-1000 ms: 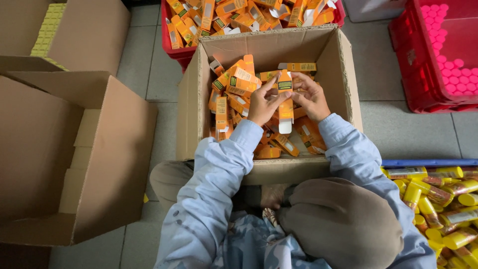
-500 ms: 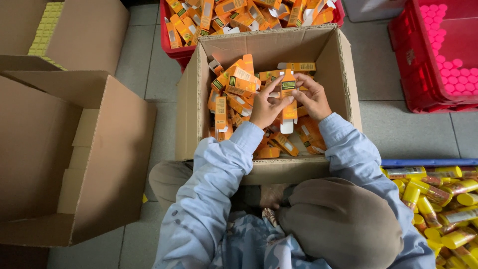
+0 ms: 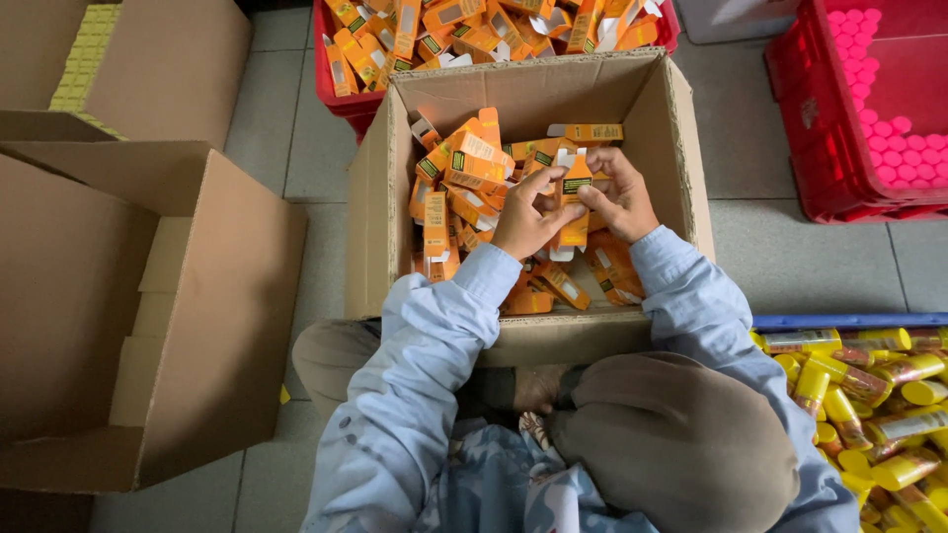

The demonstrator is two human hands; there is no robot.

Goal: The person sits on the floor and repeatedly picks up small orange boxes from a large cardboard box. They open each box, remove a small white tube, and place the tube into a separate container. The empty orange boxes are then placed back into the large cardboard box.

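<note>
Both my hands are inside an open brown cardboard box [image 3: 375,197] that holds several small orange cartons. My left hand [image 3: 521,219] and my right hand [image 3: 617,195] grip one upright orange carton [image 3: 572,197] between them, fingers at its top flap and sides. The carton's white bottom flap hangs open below my left thumb. Loose orange cartons [image 3: 459,173] lie piled to the left of my hands, and more lie under my wrists. My light blue sleeves [image 3: 425,336] reach over the box's near wall.
A red crate [image 3: 331,79] of orange cartons stands behind the box. Another red crate [image 3: 839,148] with pink caps is at the right. Yellow tubes [image 3: 869,395] lie at lower right. A large empty cardboard box [image 3: 188,316] lies at the left on the tiled floor.
My hands stayed in the box with the orange carton, shifting it slightly and working my fingers at its top flap.
</note>
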